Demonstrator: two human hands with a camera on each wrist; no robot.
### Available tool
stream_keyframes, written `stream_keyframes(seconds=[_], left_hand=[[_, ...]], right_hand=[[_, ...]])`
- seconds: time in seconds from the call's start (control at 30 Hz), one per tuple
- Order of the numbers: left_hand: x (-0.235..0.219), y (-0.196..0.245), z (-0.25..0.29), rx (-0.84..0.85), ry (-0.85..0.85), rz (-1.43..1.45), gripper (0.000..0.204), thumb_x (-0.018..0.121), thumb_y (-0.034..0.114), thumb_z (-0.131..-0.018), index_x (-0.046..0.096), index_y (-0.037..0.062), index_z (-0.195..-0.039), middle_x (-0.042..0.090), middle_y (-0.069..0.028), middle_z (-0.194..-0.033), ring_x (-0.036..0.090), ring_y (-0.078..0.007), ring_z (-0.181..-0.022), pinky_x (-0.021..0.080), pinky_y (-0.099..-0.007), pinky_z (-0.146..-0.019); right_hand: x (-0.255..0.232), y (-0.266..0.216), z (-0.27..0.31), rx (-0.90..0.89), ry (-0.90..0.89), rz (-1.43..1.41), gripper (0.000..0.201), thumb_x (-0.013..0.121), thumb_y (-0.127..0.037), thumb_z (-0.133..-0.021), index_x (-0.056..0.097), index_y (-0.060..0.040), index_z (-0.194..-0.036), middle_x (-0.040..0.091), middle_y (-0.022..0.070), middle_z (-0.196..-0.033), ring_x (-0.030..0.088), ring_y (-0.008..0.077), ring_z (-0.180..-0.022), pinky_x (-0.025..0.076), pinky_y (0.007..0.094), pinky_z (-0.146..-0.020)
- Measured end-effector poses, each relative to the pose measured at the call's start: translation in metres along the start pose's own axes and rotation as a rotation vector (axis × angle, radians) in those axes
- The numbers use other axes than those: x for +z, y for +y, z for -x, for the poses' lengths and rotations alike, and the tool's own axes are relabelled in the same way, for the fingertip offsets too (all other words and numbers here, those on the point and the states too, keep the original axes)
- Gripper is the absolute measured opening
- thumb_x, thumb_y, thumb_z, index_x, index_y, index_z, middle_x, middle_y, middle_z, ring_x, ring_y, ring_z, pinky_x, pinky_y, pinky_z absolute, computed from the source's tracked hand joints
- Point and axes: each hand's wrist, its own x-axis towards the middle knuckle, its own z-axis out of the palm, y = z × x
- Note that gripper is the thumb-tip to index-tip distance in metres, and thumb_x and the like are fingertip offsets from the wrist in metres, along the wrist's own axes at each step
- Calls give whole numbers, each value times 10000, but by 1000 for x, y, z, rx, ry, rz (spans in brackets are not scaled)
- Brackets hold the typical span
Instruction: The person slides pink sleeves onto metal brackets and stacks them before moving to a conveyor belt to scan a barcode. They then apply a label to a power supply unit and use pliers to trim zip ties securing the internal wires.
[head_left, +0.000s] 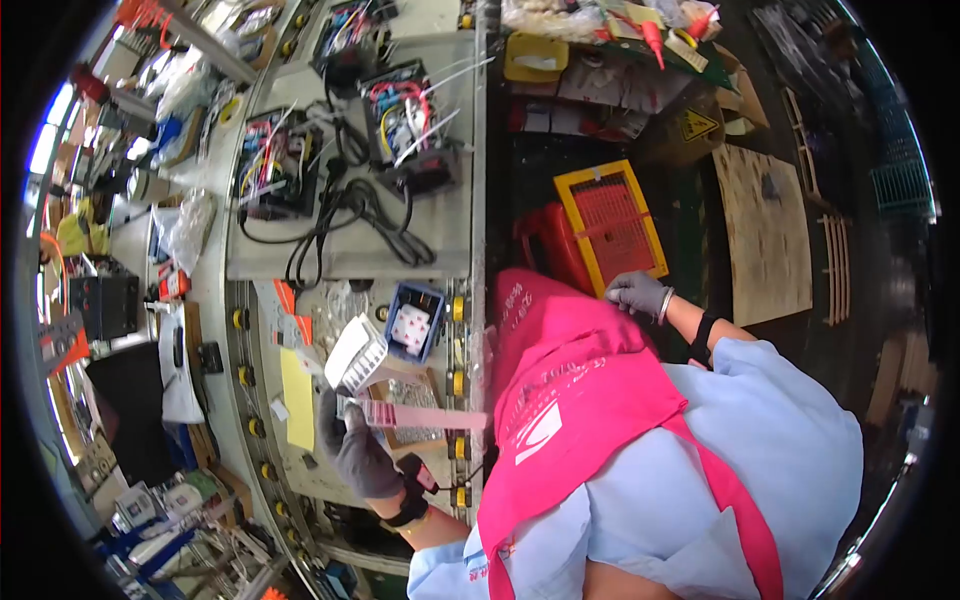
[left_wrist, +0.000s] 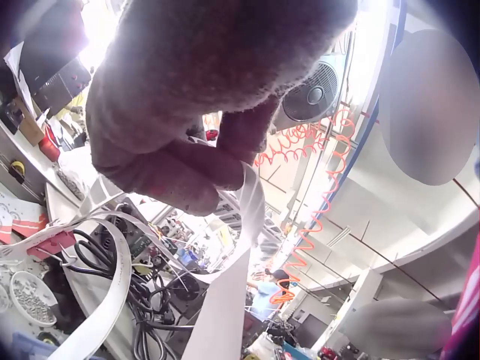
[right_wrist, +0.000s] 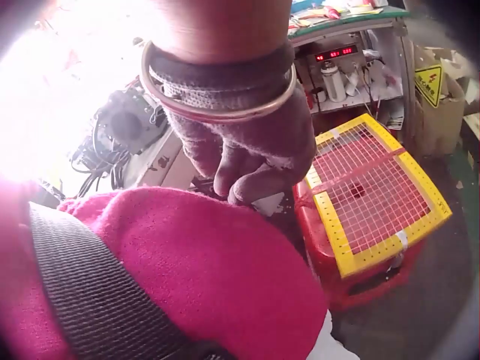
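Observation:
My left hand (head_left: 362, 455), in a grey glove, pinches a long label strip (head_left: 435, 417) over the conveyor line. In the head view one length runs right toward the pink apron (head_left: 590, 370), and a white folded part (head_left: 355, 355) stands above the fingers. The left wrist view shows white bands (left_wrist: 223, 315) curling down from the bent fingers. My right hand (head_left: 640, 293), also gloved, hangs beside the apron with its fingers loosely curled and nothing in them. A yellow-framed grid (right_wrist: 375, 191) on a red stool (right_wrist: 322, 259) is nearest to it.
A blue bin (head_left: 413, 322) holding white cards with red marks sits just beyond the left hand. Farther up, wired electrical units (head_left: 277, 165) and black power cords (head_left: 365, 215) lie on a grey board (head_left: 450, 245). A yellow sheet (head_left: 298, 400) lies left on the line.

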Motion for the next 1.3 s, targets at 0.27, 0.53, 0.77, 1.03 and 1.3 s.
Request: stream_keyframes(seconds=[0.27,0.53,0.77,1.03,1.3], left_hand=[[-3,32,13,140,66,-93,381,482,52,-913,423,-39,-1279,494,-174,-1245,498,-230,-1126,389,-359,-970],[-11,63,52,110,394,-75,387,550,96,-897,468,-44,-1248,516,-148,-1219,515,-220,-1072,425,-351,-919],[-25,43,36,347,435,-289,424,565,99,-890,449,-44,-1271,501,-160,-1245,521,-244,-1061,447,-361,-901],[80,64,-54,-48,642,-152,436,541,125,-901,429,-28,-1294,499,-152,-1240,486,-206,-1085,417,-350,-900],[150,79,-132,24,669,-296,397,608,-48,-807,529,-28,-1195,577,-89,-1141,551,-169,-1038,448,-272,-888]], right_hand=[[-11,4,-39,-9,-41,44,198,627,-262,-760,652,-72,-811,578,23,-669,516,114,-554,431,264,-493],[-80,-144,-72,-286,-82,231,263,619,-306,-777,644,-55,-851,593,46,-674,536,132,-554,437,260,-473],[-250,-308,-156,-337,284,136,148,588,-195,-805,640,-60,-835,589,33,-665,526,135,-520,401,281,-415],[-382,-395,-351,-300,866,589,567,573,-352,-751,487,-101,-1253,538,167,-1226,474,313,-1176,383,381,-964],[-477,-351,-505,-642,1060,953,572,510,-306,-832,394,-28,-1318,368,186,-1390,323,289,-1305,277,351,-1067]])
